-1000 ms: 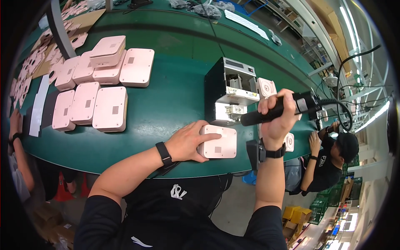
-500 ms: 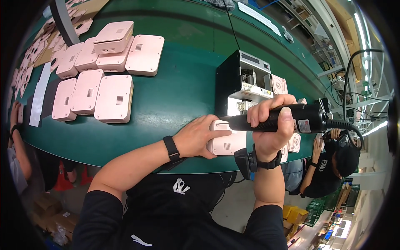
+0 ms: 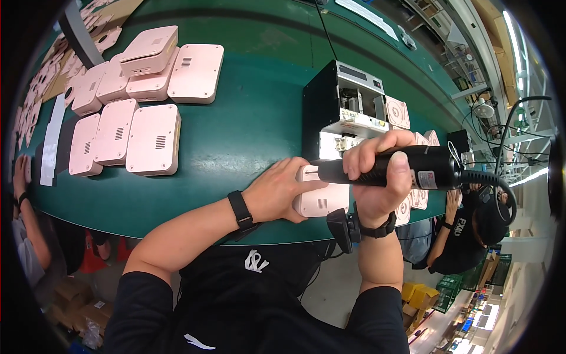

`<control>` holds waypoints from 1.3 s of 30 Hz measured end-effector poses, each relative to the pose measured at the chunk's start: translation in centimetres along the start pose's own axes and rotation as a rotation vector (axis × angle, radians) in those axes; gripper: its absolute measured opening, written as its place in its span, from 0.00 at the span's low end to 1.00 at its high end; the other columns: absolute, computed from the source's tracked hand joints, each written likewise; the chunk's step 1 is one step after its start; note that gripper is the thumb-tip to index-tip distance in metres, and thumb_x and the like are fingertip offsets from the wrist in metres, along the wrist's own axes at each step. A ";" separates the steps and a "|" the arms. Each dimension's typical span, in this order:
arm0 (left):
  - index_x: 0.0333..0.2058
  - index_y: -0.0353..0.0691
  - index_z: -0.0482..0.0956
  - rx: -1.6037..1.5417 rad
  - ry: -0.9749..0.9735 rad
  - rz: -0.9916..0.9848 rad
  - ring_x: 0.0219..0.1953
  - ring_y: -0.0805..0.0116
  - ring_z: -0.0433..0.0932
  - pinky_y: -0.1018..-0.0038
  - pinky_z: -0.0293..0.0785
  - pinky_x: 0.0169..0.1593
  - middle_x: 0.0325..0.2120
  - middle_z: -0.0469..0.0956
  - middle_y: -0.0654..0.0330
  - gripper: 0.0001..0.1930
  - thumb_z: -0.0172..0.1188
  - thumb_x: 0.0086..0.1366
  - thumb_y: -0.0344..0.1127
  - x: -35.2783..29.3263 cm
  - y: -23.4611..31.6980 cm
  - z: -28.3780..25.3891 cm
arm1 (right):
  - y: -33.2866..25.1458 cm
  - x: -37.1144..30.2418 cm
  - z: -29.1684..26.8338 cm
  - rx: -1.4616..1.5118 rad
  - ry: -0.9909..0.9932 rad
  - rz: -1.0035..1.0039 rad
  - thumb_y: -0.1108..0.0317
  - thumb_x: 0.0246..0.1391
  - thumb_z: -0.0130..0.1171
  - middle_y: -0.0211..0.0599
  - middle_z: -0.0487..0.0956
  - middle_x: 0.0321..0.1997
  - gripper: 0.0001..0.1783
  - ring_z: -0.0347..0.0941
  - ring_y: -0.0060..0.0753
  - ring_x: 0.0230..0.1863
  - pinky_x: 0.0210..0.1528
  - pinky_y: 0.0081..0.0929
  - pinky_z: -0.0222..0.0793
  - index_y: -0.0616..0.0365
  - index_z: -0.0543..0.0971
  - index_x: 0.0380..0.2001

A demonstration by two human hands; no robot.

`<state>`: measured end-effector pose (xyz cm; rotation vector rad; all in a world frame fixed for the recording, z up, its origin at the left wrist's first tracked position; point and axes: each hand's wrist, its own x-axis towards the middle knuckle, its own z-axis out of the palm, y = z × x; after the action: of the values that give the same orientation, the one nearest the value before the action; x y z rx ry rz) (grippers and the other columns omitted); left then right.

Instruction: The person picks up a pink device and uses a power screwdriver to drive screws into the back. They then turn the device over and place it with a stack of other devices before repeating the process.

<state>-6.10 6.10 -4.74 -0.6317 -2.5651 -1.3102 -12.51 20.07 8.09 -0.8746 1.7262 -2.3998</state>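
Note:
A pale pink plastic case point(image 3: 322, 205) with a small slotted grille lies on the green table near its front edge. My left hand point(image 3: 274, 190) wraps round its left side, thumb and fingers closed on it. In my right hand point(image 3: 377, 180) is a black electric screwdriver point(image 3: 433, 168), gripped round its body and held nearly level in this view. Its thin bit points at the upper left corner of the case; whether the bit is seated in a screw I cannot tell. A cable runs from the tool's rear end.
Behind the case stands a black, open-fronted screw feeder point(image 3: 321, 106). Several similar cases point(image 3: 153, 141) sit at the left, one stacked on others. More pink parts point(image 3: 398, 112) lie right of the feeder. A co-worker point(image 3: 471, 233) is at the right; another person's arm point(image 3: 26, 206) shows far left.
The screwdriver's nose has shifted slightly left toward the case's corner. My left hand still holds the case in place. The whole view has turned a little.

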 end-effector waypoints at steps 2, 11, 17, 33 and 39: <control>0.53 0.58 0.81 0.006 -0.007 0.000 0.55 0.49 0.70 0.60 0.68 0.59 0.53 0.69 0.52 0.38 0.79 0.37 0.40 -0.1 0.0 0.2 | 0.1 -0.2 -0.1 0.090 -0.037 0.001 0.59 0.59 0.57 0.38 0.71 0.22 0.16 0.66 0.29 0.20 0.26 0.30 0.68 0.59 0.66 0.40; 0.55 0.59 0.79 0.037 -0.012 0.003 0.54 0.49 0.70 0.60 0.68 0.59 0.52 0.69 0.52 0.39 0.79 0.38 0.41 0.1 0.3 -0.3 | 0.2 0.5 -0.5 0.018 0.001 0.055 0.54 0.62 0.52 0.35 0.68 0.22 0.16 0.64 0.28 0.19 0.26 0.31 0.65 0.55 0.67 0.40; 0.56 0.61 0.78 0.031 -0.041 -0.003 0.54 0.50 0.71 0.60 0.69 0.59 0.52 0.69 0.53 0.40 0.78 0.38 0.42 0.0 0.6 -0.8 | -4.8 2.7 -1.5 -0.019 0.125 -0.140 0.59 0.63 0.51 0.35 0.68 0.20 0.12 0.64 0.29 0.18 0.25 0.31 0.65 0.56 0.68 0.39; 0.56 0.62 0.78 0.073 -0.019 -0.054 0.50 0.50 0.73 0.61 0.72 0.56 0.51 0.69 0.52 0.40 0.77 0.38 0.40 -0.6 0.7 -1.7 | -3.5 1.6 -5.4 -0.204 0.263 -0.072 0.61 0.63 0.52 0.35 0.69 0.20 0.11 0.65 0.30 0.17 0.24 0.30 0.66 0.58 0.69 0.36; 0.56 0.62 0.78 0.088 -0.020 -0.037 0.50 0.50 0.73 0.61 0.72 0.56 0.51 0.69 0.52 0.40 0.77 0.37 0.40 -0.6 0.5 -1.6 | -5.3 -3.8 -6.8 -0.100 0.214 -0.071 0.58 0.64 0.49 0.34 0.69 0.22 0.13 0.64 0.28 0.18 0.26 0.30 0.65 0.57 0.67 0.39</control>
<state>-5.35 4.89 -3.68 -0.5867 -2.6456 -1.2002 -11.16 29.22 9.80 -0.7239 1.9348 -2.5550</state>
